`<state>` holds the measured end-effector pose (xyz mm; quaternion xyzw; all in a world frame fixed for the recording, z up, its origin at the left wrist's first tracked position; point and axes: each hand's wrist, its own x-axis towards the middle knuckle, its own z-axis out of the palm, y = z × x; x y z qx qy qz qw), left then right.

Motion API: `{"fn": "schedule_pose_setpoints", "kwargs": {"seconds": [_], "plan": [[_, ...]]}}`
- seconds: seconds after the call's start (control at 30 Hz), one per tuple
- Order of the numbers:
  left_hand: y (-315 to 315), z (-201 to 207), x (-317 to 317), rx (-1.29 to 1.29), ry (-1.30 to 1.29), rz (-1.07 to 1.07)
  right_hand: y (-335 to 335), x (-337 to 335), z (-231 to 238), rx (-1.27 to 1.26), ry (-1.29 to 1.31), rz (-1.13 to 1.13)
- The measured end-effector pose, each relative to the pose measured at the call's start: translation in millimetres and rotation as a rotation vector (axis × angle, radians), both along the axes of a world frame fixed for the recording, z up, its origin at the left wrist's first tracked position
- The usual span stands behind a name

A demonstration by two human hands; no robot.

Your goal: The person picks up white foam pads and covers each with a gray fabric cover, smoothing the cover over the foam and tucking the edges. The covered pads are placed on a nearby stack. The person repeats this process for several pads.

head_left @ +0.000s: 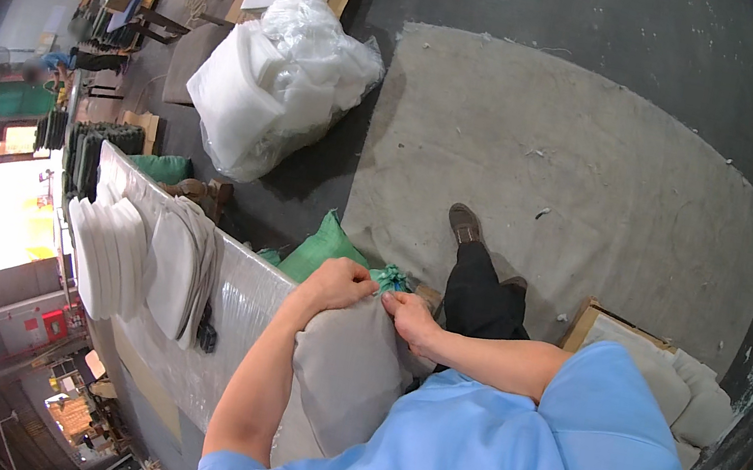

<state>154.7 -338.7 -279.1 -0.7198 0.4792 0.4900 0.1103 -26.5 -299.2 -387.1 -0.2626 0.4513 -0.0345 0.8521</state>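
A grey fabric-covered cushion (347,370) stands between my body and a plastic-wrapped table edge. My left hand (340,284) is closed on the cushion's far upper edge, fingers bent over the fabric. At the far right corner of that edge, my right hand (412,323) pinches the cloth between thumb and fingers. The two hands are a short way apart, fingertips pointing toward each other. What lies under the fingertips is too small to make out. Just beyond them are a green sack (327,245) and its bunched, tied top (391,279).
On the table (251,299) at left lie stacked white foam pads (106,255), grey covers (177,266) and a small black object (207,330). A clear bag of white foam (288,81) sits on the floor beyond. A grey floor cloth (569,158) spreads ahead; a box of pads (661,377) is at right.
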Motion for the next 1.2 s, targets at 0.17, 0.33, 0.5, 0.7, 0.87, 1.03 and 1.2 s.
{"fn": "schedule_pose_setpoints", "kwargs": {"seconds": [0.17,0.33,0.5,0.7,0.87,1.03,1.2], "plan": [[-15.9,5.3,-5.1,0.083,-0.019,-0.162,6.2,-0.1,-12.6,-0.024,-0.03,0.003],[-33.5,-3.4,-15.6,0.189,-0.034,-0.364,2.0,-4.9,-10.9,-0.049,-0.023,0.046],[-37.9,-23.5,-9.3,0.398,0.051,-0.128,-9.2,-15.0,14.6,-0.03,-0.02,0.034],[2.7,-56.0,14.9,0.363,0.316,0.527,-2.4,-5.4,-8.6,0.057,-0.011,0.057],[25.8,-72.4,21.8,0.274,0.453,0.886,-1.1,21.7,-15.7,0.217,0.128,-0.034],[43.0,-92.1,25.6,0.219,0.465,0.985,-2.3,30.8,-20.1,0.215,0.233,-0.025],[70.4,-123.6,34.3,0.214,0.426,0.835,6.4,34.1,-29.7,0.051,0.342,0.104]]}}
